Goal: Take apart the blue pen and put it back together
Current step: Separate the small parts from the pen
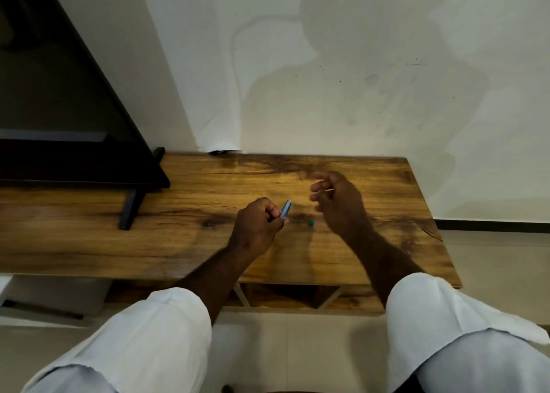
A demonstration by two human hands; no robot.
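Left fingers wrap the blue barrel just left of the little cap on the table, right hand loosely pinches a thin refill, so I'd line it up straight before sliding in.

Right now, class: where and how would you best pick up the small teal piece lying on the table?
Pinch the small teal piece across its sides with fingertips, coming straight down from above. It sits alone on the wooden table, too small and low for any wider grasp.

A wooden table bears a small teal cap and a black monitor stand.
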